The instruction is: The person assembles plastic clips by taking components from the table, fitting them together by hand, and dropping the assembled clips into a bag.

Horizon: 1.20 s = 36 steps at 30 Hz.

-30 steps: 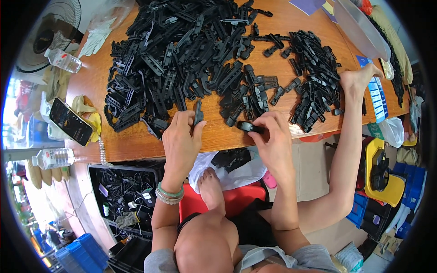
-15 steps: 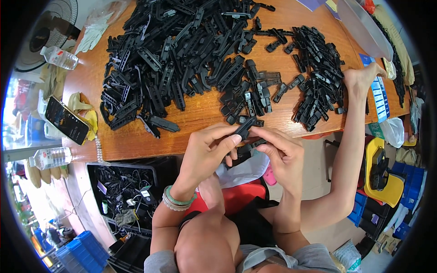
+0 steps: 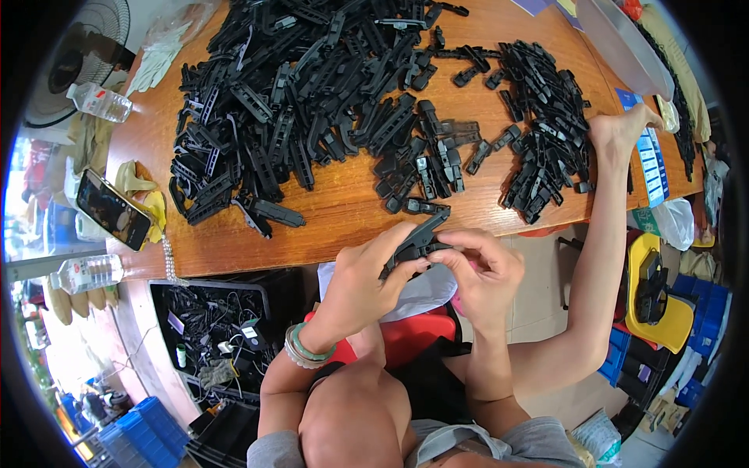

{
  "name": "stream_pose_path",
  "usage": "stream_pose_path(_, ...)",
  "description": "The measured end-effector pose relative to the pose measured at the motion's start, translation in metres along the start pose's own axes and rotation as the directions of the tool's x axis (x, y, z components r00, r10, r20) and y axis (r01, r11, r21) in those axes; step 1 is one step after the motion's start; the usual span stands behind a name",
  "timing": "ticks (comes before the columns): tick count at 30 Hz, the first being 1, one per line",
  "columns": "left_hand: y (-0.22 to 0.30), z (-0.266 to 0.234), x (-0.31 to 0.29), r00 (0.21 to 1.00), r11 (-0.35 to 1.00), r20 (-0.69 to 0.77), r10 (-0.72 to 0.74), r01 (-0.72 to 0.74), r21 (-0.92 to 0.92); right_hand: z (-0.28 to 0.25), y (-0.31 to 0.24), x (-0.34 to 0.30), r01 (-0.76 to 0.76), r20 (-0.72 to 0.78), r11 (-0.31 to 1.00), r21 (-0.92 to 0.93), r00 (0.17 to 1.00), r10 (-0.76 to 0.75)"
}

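Observation:
Just off the table's near edge, my left hand is closed around a long black plastic part, held tilted with its upper end pointing away to the right. The thumb and fingers of my right hand pinch the same part at its right side, where a smaller black piece seems to sit against it. My fingers cover much of the join. Beyond my hands lies a small group of black plastic pieces. A large heap of long slotted black parts spreads behind it, and a smaller heap of short black pieces is to the right.
A bare foot rests on the wooden table at the right. At the left edge are a propped phone and a water bottle. Below stands a black bin of mixed items. A yellow chair is far right.
The long black part has been turned so that more of its length shows between my hands. My left hand has shifted slightly right, and my right fingers now pinch the part's side.

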<state>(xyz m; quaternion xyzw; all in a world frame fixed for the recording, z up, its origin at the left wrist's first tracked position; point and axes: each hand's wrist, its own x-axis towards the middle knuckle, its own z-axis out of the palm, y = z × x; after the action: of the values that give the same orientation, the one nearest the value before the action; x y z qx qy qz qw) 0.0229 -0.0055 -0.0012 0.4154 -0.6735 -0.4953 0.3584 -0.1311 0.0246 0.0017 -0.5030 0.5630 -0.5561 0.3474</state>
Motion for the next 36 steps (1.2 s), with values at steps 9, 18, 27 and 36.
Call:
stream_pose_path(9,-0.002,-0.005,0.000,0.984,0.958,0.084,0.158,-0.174,0.227,-0.014,0.007,0.012,0.053,0.171,0.998,-0.041,0.984,-0.045)
stream_pose_path(18,0.007,-0.002,-0.003,0.978,0.952,0.112,0.173,-0.196,0.237,-0.017,0.014,0.006,-0.066,0.192,0.993,0.102,0.980,0.045)
stream_pose_path(27,0.002,-0.005,0.001,0.967,0.940,0.182,0.180,-0.223,0.258,-0.019,0.025,0.006,-0.089,0.208,0.984,0.154,0.976,0.056)
stream_pose_path(36,-0.003,-0.001,0.002,0.983,0.956,0.129,0.131,-0.160,0.246,-0.016,0.024,0.010,-0.126,0.184,0.974,0.188,0.979,0.091)
